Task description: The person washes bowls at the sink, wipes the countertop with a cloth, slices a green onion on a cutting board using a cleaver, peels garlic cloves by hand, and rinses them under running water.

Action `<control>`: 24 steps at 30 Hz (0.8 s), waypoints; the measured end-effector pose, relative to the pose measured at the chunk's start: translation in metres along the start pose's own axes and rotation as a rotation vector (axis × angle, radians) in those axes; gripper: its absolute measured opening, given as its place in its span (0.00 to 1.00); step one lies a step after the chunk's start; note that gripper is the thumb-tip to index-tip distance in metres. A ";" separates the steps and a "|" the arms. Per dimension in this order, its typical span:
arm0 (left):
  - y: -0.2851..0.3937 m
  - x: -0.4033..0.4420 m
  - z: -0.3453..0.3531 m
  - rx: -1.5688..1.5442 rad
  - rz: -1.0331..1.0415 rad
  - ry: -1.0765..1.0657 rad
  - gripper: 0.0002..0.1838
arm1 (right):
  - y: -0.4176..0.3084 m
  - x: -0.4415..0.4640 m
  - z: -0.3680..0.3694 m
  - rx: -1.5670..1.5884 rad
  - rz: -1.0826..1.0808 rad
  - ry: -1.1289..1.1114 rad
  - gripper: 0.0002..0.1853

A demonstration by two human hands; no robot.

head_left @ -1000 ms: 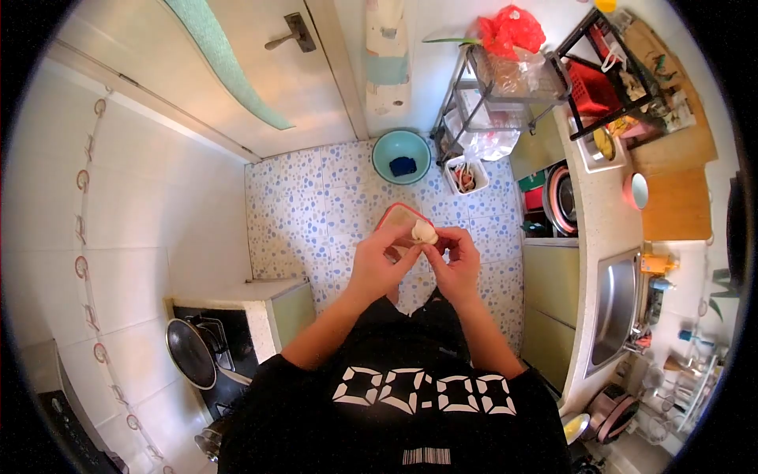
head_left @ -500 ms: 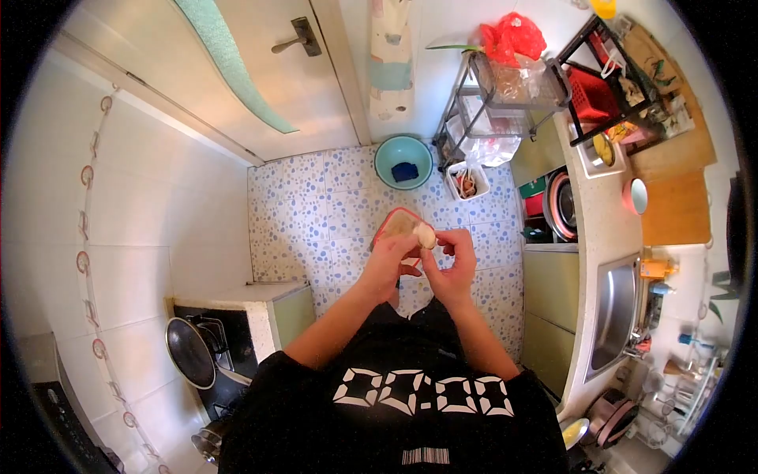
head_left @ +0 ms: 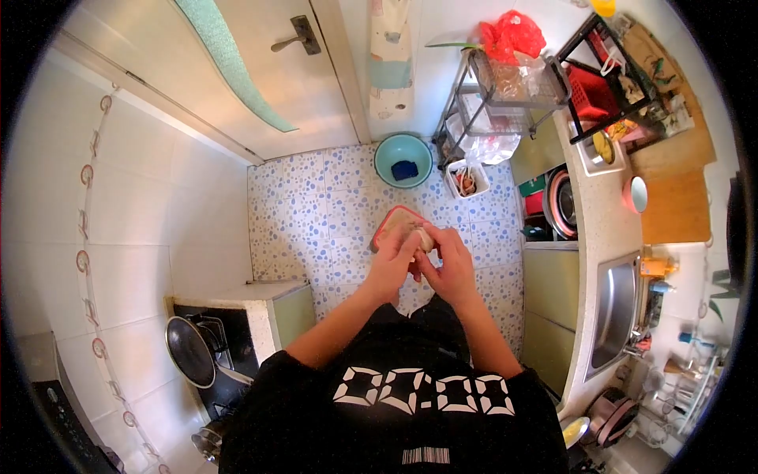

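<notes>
Both hands close around a pale, rounded garlic bulb (head_left: 425, 238) in front of my body. My left hand (head_left: 391, 265) grips it from the left, its fingers bent over the near side. On the other side, my right hand (head_left: 450, 265) curls its fingers and thumb against the bulb. Fingers cover much of it. Just beyond and below the hands is a red-rimmed container (head_left: 387, 224) with a pale inside, partly hidden by my left hand.
A teal basin (head_left: 381, 170) holding a dark blue item and a small white bin (head_left: 455, 189) stand on the floor ahead. Behind them is a grey rack (head_left: 505, 103). A counter with a sink (head_left: 616, 316) runs along the right; a pan (head_left: 189, 351) sits on the left stove.
The fingers of my right hand have moved in from the right and closed over the garlic bulb. Less of the bulb shows now.
</notes>
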State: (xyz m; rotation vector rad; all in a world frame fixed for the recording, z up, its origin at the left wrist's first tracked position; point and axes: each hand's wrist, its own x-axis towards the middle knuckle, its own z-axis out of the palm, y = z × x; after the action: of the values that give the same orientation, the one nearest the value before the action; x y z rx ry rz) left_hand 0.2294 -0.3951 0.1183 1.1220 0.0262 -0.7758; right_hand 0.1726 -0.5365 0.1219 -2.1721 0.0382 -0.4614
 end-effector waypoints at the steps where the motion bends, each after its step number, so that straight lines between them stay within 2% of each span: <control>1: -0.003 0.001 -0.002 -0.002 -0.005 0.006 0.20 | 0.001 -0.001 -0.002 0.001 0.020 -0.040 0.26; 10: 0.003 0.000 -0.004 -0.039 -0.109 -0.020 0.17 | 0.003 0.001 -0.016 0.049 0.173 -0.245 0.26; 17: -0.003 -0.001 -0.005 -0.105 -0.135 -0.129 0.19 | -0.003 0.001 -0.011 0.075 0.169 -0.192 0.21; 19: -0.001 -0.003 -0.002 -0.091 -0.134 -0.094 0.19 | -0.001 0.001 -0.009 0.056 0.089 -0.148 0.20; 24: 0.002 -0.003 0.005 -0.123 -0.049 -0.073 0.21 | -0.004 0.002 -0.004 0.132 0.091 -0.099 0.17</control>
State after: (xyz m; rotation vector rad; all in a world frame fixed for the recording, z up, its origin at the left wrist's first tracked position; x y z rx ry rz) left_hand 0.2268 -0.3972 0.1227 0.9791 0.0395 -0.8470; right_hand 0.1728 -0.5379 0.1283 -2.0514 0.0504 -0.2954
